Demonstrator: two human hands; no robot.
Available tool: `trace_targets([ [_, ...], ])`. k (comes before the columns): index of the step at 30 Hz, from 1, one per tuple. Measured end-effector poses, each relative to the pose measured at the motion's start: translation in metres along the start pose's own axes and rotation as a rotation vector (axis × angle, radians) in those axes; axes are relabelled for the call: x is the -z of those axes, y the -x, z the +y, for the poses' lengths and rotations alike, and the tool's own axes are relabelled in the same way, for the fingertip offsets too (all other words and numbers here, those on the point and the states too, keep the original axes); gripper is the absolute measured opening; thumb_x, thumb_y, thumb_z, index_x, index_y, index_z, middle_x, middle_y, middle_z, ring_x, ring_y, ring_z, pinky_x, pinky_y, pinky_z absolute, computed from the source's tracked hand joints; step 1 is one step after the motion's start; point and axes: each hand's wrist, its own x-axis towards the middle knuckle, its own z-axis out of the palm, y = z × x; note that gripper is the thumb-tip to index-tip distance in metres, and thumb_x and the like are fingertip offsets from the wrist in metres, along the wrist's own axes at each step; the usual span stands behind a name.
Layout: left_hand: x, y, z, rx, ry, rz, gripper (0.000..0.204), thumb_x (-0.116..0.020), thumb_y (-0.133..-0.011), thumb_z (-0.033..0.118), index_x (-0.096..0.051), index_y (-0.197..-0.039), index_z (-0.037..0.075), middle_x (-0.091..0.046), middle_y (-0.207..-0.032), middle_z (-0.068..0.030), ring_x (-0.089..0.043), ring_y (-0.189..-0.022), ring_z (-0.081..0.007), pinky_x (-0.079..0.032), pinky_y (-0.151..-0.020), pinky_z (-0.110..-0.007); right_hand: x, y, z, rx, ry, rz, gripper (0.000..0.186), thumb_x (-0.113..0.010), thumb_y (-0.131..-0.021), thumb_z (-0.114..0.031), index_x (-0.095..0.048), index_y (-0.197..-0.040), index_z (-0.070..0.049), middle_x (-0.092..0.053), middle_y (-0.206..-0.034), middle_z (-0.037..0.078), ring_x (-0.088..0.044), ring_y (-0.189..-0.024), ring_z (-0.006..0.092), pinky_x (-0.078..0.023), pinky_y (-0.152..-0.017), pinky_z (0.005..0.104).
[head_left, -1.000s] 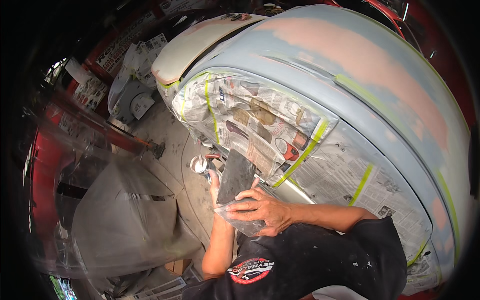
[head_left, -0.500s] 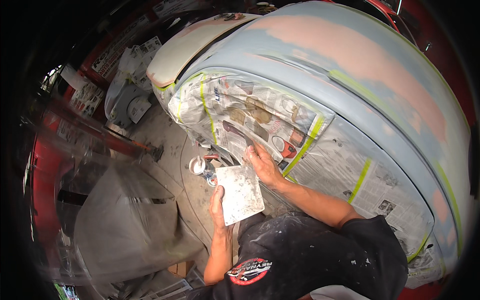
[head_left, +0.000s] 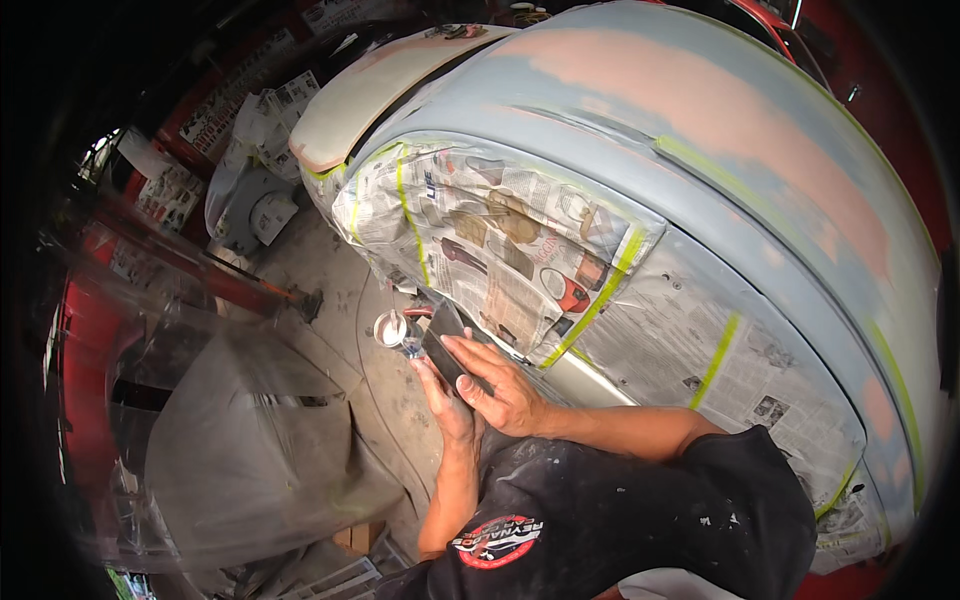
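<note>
- Concrete floor (head_left: 335, 290) shows before us as a strip between the curved car body (head_left: 480, 105) on our right and the dark cover (head_left: 260, 440) on our left; this strip is the open room we have.
- Along our right side, the body's rounded edge runs from the far end down toward us, with newspaper (head_left: 510, 215) masking the side beneath it.
- Strips of yellow-green tape (head_left: 603, 292) cross the paper; grey-blue and pinkish patches mark the panel above.
- Beyond our hands, near the fingertips of the left one, we see a round can (head_left: 390, 329) with whitish contents.
- Farther off to the left, a red post (head_left: 240, 287) slants down to the floor, and a grey car part (head_left: 250, 205) partly draped in paper sits behind it.
- Between our two hands, in front of our black shirt (head_left: 640, 490), is the dark plate (head_left: 443, 357): flat, thin, tilted and partly covered by fingers.
- Our left hand (head_left: 446, 405) grips it from the near left; our right hand (head_left: 503, 392) lies against it with fingers extended, and we cannot tell whether it grips.
</note>
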Motion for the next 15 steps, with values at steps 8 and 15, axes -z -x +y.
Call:
trace_targets([
  [8, 0.003, -0.011, 0.008, 0.065, -0.105, -0.129, 0.086, -0.021, -0.097, 0.07, -0.049, -0.133, -0.003, -0.058, -0.129, -0.0179, -0.054, -0.122, -0.0272, -0.039, -0.108, -0.038, 0.012, 0.009, -0.007, 0.062, -0.066, 0.001, 0.056, -0.045, -0.101, -0.033, -0.043, -0.141, 0.006, -0.048, -0.141, 0.025, -0.046, -0.129, 0.0394, -0.035, -0.109, 0.0436],
  [15, 0.007, 0.003, -0.007, 0.088, -0.507, -0.179, 0.043, -0.039, -0.105, 0.029, -0.052, -0.13, -0.004, -0.062, -0.115, -0.011, -0.059, -0.104, -0.0203, -0.046, -0.092, -0.035, 0.015, -0.025, 0.018, -0.22, -0.011, 0.306, 0.056, -0.041, -0.104, -0.039, -0.045, -0.138, 0.005, -0.05, -0.135, 0.023, -0.049, -0.125, 0.0333, -0.038, -0.104, 0.0368],
])
